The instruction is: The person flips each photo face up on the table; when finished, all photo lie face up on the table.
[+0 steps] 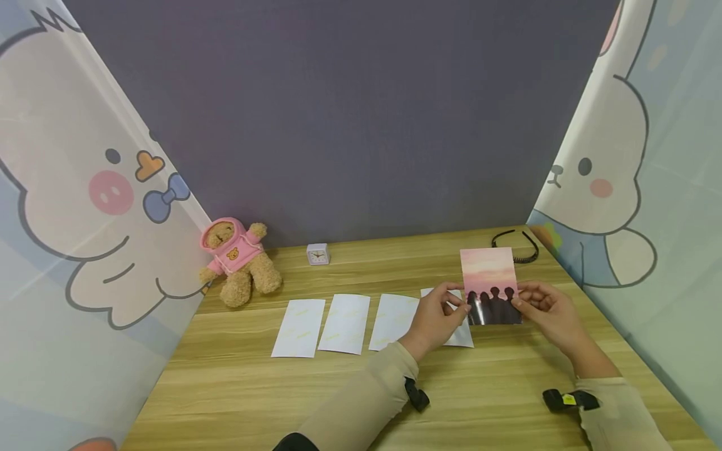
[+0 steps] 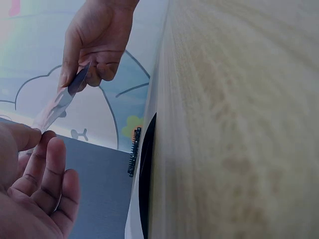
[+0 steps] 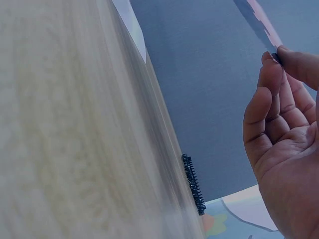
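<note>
Both hands hold up a photo print [image 1: 489, 269] with a pink sky above dark rounded shapes. My left hand [image 1: 434, 318] pinches its lower left edge between thumb and fingers. At the lower right edge, the thumb and fingers of my right hand [image 1: 549, 312] pinch it too. The left wrist view shows the print [image 2: 59, 105] nearly edge-on, tilted above the table, between the left hand [image 2: 37, 184] and the right hand [image 2: 97, 40]. In the right wrist view, only a strip of it shows beyond the right hand's fingertips [image 3: 273, 57]. Behind the left hand lies a white sheet [image 1: 459, 337], partly covered.
More white sheets with faint yellow marks, one of them a white sheet [image 1: 299, 327], lie in a row leftward on the wooden table [image 1: 225, 401]. At the back are a teddy bear [image 1: 239, 260] in pink, a small white clock [image 1: 318, 254] and a black headband [image 1: 527, 258].
</note>
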A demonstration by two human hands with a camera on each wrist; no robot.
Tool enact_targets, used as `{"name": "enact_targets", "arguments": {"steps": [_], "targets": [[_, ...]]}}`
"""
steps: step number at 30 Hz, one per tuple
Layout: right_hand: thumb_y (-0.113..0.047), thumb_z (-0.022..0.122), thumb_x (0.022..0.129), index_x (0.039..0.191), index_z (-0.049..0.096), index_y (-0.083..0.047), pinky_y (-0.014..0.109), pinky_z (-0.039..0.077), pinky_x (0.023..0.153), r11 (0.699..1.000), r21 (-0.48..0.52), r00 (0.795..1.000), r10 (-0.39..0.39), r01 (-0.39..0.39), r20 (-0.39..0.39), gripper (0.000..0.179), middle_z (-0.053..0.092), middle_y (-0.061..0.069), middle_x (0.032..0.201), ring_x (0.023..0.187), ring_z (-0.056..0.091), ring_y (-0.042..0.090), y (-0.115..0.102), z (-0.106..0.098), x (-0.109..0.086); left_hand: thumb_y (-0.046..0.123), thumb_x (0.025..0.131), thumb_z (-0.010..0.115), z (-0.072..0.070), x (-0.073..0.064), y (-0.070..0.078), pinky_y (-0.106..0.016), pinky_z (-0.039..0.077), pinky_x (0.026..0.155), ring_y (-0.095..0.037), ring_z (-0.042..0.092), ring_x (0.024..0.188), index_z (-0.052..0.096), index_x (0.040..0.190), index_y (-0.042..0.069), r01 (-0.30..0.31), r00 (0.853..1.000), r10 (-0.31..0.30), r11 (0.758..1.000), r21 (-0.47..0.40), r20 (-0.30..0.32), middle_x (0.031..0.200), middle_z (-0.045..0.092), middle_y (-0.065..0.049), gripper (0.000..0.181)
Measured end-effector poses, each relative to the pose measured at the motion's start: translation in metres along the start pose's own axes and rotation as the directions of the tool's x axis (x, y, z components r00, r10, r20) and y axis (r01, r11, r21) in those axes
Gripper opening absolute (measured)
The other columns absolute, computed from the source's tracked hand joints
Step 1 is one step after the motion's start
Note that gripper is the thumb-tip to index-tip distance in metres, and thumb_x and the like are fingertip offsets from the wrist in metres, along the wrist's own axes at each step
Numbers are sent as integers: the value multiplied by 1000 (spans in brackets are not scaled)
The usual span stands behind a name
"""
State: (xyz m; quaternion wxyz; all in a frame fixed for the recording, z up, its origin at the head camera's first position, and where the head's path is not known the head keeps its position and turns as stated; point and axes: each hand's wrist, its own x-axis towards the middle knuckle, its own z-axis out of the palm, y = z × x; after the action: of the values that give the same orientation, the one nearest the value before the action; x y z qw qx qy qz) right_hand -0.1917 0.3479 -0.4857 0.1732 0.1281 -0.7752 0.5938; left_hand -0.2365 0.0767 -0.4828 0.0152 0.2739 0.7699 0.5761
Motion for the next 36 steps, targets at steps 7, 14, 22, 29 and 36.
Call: {"name": "enact_targets", "arguments": {"steps": [7,14,22,29,36], "targets": [[9,67,98,122,59,12,30,54,57,1000,-3,1000,10,-10,-3,26,70,6,89,65,64,13,2,-3,1,21,100,76,1,1,1,-22,53,63,-1,62,70,55,147,27,-10,1000,9,1000,22,30,99,71,17,52],[11,67,97,129,59,12,27,54,55,1000,5,1000,8,-8,-2,33,71,3,88,65,65,9,3,-7,4,17,97,77,3,1,5,-21,52,63,0,61,68,51,151,24,-9,998,5,998,57,69,102,71,13,60],[-3,71,100,134,58,10,32,49,48,981,-164,994,104,-100,16,39,71,10,84,56,59,18,-1,-10,2,23,96,79,9,2,4,-21,51,58,2,62,66,50,152,23,78,986,-103,979,186,130,97,68,20,63],[-19,72,102,133,60,4,31,46,47,926,-313,971,235,-209,49,41,71,6,78,52,55,18,6,-13,1,31,95,80,14,2,6,-20,52,80,0,65,69,51,152,21,111,972,-174,931,347,155,88,64,29,65],[-29,74,101,128,65,0,32,44,45,879,-404,956,292,-254,34,40,70,6,78,49,52,15,10,-12,1,37,93,82,18,3,4,-25,48,102,1,64,106,58,147,21,116,965,-208,888,444,163,84,62,30,61]]}}
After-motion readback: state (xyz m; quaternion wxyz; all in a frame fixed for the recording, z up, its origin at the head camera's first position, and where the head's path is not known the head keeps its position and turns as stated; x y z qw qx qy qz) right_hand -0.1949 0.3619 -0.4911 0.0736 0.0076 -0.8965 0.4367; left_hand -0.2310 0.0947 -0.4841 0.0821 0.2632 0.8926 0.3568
